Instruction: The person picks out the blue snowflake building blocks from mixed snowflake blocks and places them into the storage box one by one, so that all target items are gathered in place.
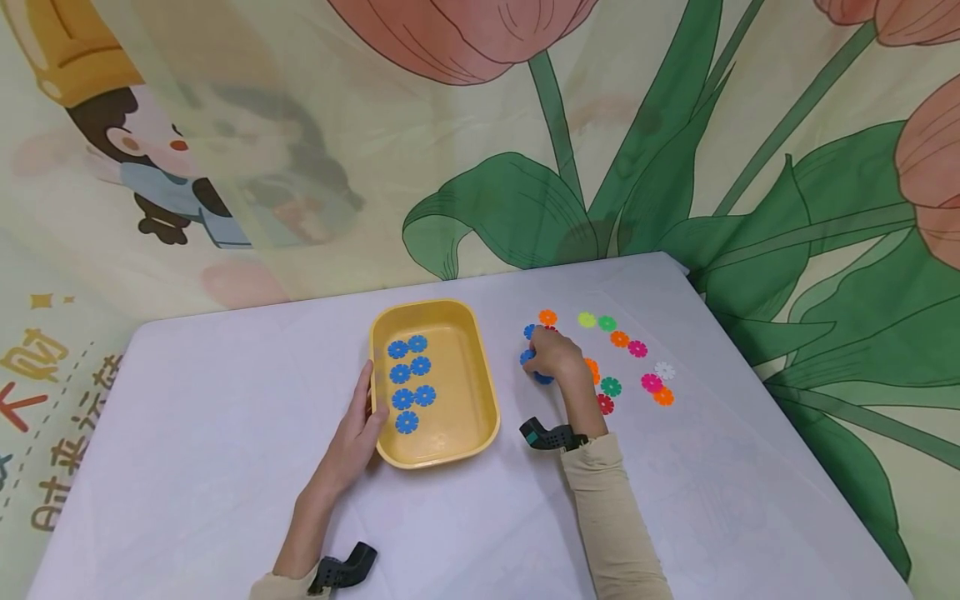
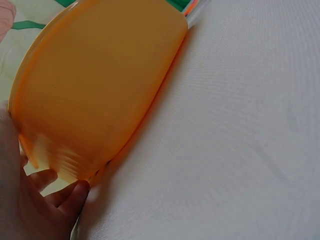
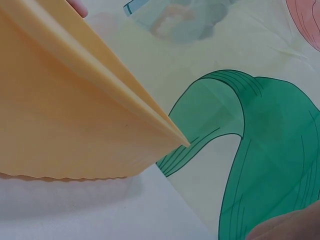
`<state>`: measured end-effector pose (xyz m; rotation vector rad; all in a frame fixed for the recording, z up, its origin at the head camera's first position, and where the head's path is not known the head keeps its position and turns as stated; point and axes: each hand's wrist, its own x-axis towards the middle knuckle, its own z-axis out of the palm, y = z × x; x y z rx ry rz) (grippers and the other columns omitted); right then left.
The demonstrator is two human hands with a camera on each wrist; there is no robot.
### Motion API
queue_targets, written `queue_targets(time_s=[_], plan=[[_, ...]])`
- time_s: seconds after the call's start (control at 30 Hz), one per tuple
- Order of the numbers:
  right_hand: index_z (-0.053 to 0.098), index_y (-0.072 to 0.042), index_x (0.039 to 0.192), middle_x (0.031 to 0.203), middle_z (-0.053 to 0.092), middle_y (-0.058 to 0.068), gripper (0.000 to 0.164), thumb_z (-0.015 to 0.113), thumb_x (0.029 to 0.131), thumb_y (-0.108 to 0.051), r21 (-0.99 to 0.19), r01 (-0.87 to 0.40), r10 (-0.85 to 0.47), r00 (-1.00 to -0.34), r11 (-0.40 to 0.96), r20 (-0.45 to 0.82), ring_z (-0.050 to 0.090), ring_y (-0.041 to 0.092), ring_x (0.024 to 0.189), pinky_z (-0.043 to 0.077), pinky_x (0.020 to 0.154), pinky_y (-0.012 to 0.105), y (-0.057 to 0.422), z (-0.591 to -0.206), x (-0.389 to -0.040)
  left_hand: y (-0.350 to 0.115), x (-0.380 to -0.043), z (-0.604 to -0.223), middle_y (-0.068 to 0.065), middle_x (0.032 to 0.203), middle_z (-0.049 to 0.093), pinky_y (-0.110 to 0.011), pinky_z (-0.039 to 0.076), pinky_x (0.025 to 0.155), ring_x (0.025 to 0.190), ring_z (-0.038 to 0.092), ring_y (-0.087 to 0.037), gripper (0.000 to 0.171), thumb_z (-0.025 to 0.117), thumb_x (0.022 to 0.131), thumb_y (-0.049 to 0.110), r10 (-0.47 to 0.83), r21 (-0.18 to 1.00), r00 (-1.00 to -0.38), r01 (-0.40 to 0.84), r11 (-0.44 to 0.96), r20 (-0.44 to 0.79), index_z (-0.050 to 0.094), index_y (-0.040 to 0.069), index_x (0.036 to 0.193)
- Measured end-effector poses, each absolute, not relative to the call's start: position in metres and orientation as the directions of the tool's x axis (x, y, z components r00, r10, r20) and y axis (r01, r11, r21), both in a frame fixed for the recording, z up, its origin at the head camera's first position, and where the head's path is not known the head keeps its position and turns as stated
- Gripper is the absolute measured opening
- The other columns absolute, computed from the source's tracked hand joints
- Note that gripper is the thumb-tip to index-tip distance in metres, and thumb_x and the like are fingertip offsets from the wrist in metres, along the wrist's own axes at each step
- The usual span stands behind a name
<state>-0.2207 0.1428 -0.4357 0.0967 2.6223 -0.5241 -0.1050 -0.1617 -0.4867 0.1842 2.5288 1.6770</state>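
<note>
A yellow tray [image 1: 457,442] stands left of the table's middle, with several blue snowflake discs [image 1: 407,422] in its left part. My left hand [image 1: 356,433] grips its left side, the thumb by the rim; in the left wrist view the fingers [image 2: 75,197] bend against the outer wall. Right of the tray, my right hand [image 1: 557,353] reaches down over a loose group of discs, fingertips at a blue disc [image 1: 527,358]. Whether they pinch it is hidden. Another blue disc [image 1: 543,378] lies just below the hand. The right wrist view shows mostly the tray wall [image 3: 75,130].
Further right lie more discs: orange [image 1: 619,339], green [image 1: 611,387], red [image 1: 605,405], pink [image 1: 637,349], yellow-green [image 1: 587,319] and a clear white one [image 1: 664,371]. A white cloth [image 1: 225,417] covers the table. A printed curtain [image 1: 315,150] hangs behind it.
</note>
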Motion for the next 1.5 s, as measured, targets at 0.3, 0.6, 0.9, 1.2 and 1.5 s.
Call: queue_targets(time_s=[0.3, 0.6, 0.9, 1.2, 1.5], plan=[[0.055, -0.005, 0.115, 0.106, 0.062, 0.013, 0.039, 0.073, 0.086, -0.022, -0.357, 0.159, -0.021, -0.892, 0.920, -0.453, 0.056, 0.026, 0.090, 0.056, 0.081, 0.034, 0.146, -0.436, -0.219, -0.161, -0.104, -0.486, -0.009, 0.163, 0.016, -0.002, 0.030, 0.095, 0.138, 0.042, -0.029, 0.067, 0.038, 0.103, 0.024, 0.149, 0.915, -0.988, 0.029, 0.402, -0.034, -0.002, 0.027, 0.157], [0.051, -0.008, 0.101, 0.087, 0.054, 0.008, 0.030, 0.074, 0.085, -0.019, -0.398, 0.089, -0.089, -0.908, 0.913, -0.409, 0.054, 0.023, 0.083, 0.044, 0.065, 0.026, 0.148, -0.435, -0.218, -0.163, -0.106, -0.491, -0.008, 0.164, 0.013, -0.001, 0.029, 0.096, 0.139, 0.039, -0.032, 0.067, 0.038, 0.103, 0.021, 0.154, 0.917, -0.988, 0.062, 0.395, 0.001, -0.001, 0.028, 0.157], [0.059, -0.008, 0.113, 0.105, 0.062, 0.011, 0.024, 0.065, 0.092, -0.019, -0.406, 0.033, -0.153, -0.896, 0.913, -0.417, 0.056, 0.025, 0.094, 0.054, 0.078, 0.035, 0.148, -0.440, -0.220, -0.163, -0.106, -0.488, -0.006, 0.164, 0.012, -0.004, 0.028, 0.099, 0.143, 0.035, -0.029, 0.068, 0.039, 0.103, 0.023, 0.156, 0.917, -0.988, 0.054, 0.394, -0.010, -0.002, 0.030, 0.157], [0.066, 0.000, 0.118, 0.110, 0.061, 0.016, 0.026, 0.051, 0.100, -0.012, -0.607, -0.151, -0.236, -0.970, 0.780, -0.061, 0.057, 0.026, 0.098, 0.052, 0.091, 0.040, 0.143, -0.434, -0.221, -0.162, -0.106, -0.489, -0.006, 0.164, 0.011, -0.037, 0.036, 0.111, 0.142, 0.037, -0.031, 0.068, 0.038, 0.103, 0.021, 0.159, 0.915, -0.987, 0.054, 0.399, -0.011, -0.002, 0.028, 0.157], [0.061, -0.004, 0.120, 0.090, 0.066, 0.012, 0.028, 0.062, 0.094, -0.013, -0.758, -0.266, -0.281, -0.953, 0.596, 0.114, 0.064, 0.029, 0.079, 0.055, 0.072, 0.027, 0.114, -0.410, -0.207, -0.162, -0.106, -0.490, -0.008, 0.164, 0.012, -0.042, 0.035, 0.111, 0.141, 0.038, -0.032, 0.067, 0.037, 0.103, 0.020, 0.157, 0.915, -0.987, 0.055, 0.399, -0.009, -0.002, 0.027, 0.157]])
